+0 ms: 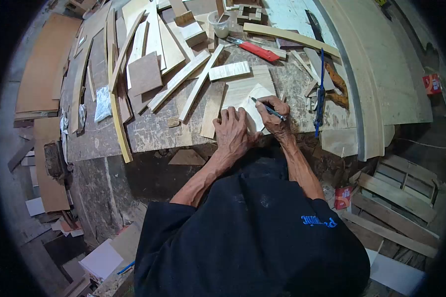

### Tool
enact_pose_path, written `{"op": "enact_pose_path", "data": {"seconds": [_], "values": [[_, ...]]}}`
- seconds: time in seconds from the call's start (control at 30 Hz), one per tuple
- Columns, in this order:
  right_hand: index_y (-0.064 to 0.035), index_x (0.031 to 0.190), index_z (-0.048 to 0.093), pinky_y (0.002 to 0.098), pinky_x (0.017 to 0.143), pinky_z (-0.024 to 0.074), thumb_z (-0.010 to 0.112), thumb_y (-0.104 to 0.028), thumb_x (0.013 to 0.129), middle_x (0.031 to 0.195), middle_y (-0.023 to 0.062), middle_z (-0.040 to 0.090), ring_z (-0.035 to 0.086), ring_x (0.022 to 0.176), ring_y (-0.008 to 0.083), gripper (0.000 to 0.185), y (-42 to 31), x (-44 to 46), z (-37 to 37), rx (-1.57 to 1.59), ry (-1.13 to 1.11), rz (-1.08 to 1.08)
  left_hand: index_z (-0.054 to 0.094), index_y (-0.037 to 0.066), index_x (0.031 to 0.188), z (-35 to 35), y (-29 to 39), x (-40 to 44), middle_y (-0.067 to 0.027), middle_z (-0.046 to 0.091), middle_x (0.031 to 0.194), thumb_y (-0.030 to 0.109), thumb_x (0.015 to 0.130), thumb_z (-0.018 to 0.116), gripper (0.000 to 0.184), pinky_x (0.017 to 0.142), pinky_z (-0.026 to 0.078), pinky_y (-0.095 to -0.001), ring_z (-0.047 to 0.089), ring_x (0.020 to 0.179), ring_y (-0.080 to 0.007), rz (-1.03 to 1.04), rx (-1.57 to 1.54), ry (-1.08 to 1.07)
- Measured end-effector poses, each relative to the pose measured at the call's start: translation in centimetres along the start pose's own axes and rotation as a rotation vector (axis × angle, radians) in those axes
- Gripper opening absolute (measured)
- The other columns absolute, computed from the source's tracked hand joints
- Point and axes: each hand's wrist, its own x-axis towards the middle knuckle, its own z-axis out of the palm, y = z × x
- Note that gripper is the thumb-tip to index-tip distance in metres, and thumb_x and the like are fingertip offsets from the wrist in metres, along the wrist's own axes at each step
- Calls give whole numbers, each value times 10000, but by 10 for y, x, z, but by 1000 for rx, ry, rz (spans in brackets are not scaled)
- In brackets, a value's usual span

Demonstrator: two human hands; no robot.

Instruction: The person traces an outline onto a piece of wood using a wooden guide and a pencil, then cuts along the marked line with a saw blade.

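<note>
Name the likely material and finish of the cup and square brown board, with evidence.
The cup looks like smooth, translucent plastic: its pale contents show through. The square brown board is probably wood or plywood, unvarnished: its flat face lacks gloss.

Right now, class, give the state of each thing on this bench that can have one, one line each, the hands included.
Left hand: unclenched, palm down, fingers bent.
Right hand: closed around the pen.
Pen: held, slanted over the sheet.
Sheet: lying flat, partly covered.
Cup: upright, something pale inside.
Red tool: lying down, not held.
Bag: lying down; sealed or not, cannot tell.
</note>
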Motion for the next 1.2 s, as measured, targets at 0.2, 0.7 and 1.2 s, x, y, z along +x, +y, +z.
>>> {"op": "enact_pose_path", "data": {"seconds": [0.2,0.7,1.2], "values": [[-8,889,668,365,664,528,679,-77,836,827,143,682,681,758,289,87,9,-1,5,-30,43,-8,501,24,1249,3,-1,0,-170,470,1151,500,683,795,796,795,378,-499,463,1089,-331,3,9,6],[-5,918,636,391,644,527,658,-49,847,822,164,662,676,741,322,86,7,1,8,-98,138,17,505,29,1225,2,-1,0,-160,473,1128,478,672,803,772,786,370,-486,461,1080,-325,1,11,-2],[-18,918,602,405,638,518,642,-19,828,787,165,627,655,723,348,98,12,2,12,-243,267,-71,510,17,1226,3,-1,0,-160,469,1117,497,686,791,775,804,373,-495,458,1091,-328,-2,9,7]]}}
